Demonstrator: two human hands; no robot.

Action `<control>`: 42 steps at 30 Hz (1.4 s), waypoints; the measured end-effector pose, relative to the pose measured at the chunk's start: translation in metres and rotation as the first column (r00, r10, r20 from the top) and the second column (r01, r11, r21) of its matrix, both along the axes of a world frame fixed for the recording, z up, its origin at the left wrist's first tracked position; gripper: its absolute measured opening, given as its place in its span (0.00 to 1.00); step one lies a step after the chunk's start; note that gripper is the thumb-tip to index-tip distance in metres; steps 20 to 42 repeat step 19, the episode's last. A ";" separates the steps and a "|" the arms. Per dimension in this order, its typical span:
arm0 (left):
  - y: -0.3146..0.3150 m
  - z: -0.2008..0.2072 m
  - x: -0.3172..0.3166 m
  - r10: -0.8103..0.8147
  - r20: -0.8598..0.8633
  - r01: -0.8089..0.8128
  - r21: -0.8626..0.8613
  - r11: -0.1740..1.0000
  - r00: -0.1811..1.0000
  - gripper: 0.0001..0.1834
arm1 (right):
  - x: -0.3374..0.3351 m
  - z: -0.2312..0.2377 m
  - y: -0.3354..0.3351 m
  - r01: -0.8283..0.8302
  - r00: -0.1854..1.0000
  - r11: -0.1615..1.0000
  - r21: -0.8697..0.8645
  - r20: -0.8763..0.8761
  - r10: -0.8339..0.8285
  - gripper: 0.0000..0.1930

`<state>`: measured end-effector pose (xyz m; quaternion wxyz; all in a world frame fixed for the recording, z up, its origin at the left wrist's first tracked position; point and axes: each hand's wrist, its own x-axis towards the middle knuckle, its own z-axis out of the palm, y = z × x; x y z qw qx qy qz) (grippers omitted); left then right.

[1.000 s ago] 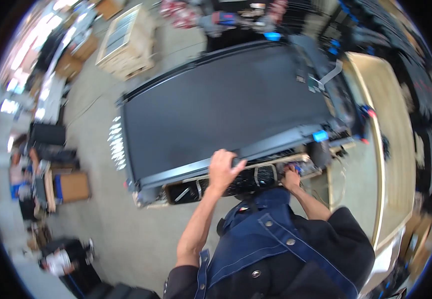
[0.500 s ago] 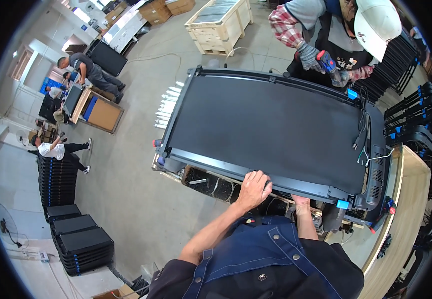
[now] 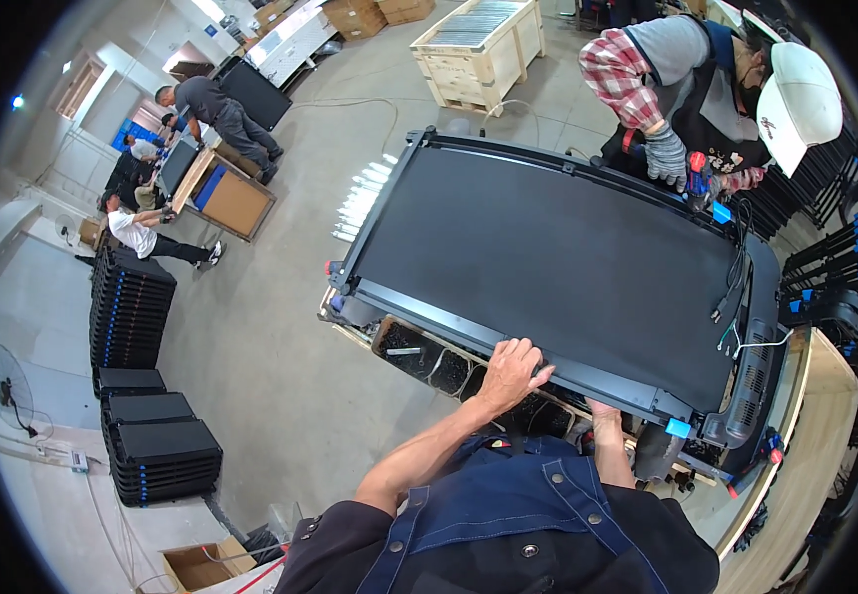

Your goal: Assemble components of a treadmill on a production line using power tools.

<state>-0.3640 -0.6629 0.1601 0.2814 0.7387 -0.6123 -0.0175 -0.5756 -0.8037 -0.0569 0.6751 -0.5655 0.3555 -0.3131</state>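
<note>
A treadmill deck with a wide black belt lies across the bench in front of me. My left hand is closed over the near side rail, its fingers curled on the rail's top and its thumb pointing right. Just to the right, my right hand reaches under the same rail, and its fingers are hidden there. A blue clip sits on the rail's right end, near the vented motor cover. Loose black cable and a white wire lie over the belt's right end.
Across the deck, a co-worker in striped gloves holds a red and blue power drill near another blue clip. Under the near rail are dark parts bins. A wooden crate stands right; stacked black decks stand left.
The whole view has shifted a little. The co-worker's drill has tipped down beside the far blue clip. My hands stay at about the same place on the near rail.
</note>
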 end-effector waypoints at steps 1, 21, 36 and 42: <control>-0.003 0.003 -0.002 -0.018 -0.001 0.018 -0.008 1.000 1.000 0.16 | -0.005 -0.014 -0.003 -0.038 0.891 0.897 0.441 0.422 -0.170 0.26; -0.007 0.002 0.000 0.004 -0.056 -0.008 -0.073 0.997 0.998 0.14 | -0.060 -0.004 0.032 -0.261 0.584 0.245 0.933 0.355 -0.730 0.24; -0.007 0.002 0.000 0.004 -0.056 -0.008 -0.073 0.997 0.998 0.14 | -0.060 -0.004 0.032 -0.261 0.584 0.245 0.933 0.355 -0.730 0.24; -0.007 0.002 0.000 0.004 -0.056 -0.008 -0.073 0.997 0.998 0.14 | -0.060 -0.004 0.032 -0.261 0.584 0.245 0.933 0.355 -0.730 0.24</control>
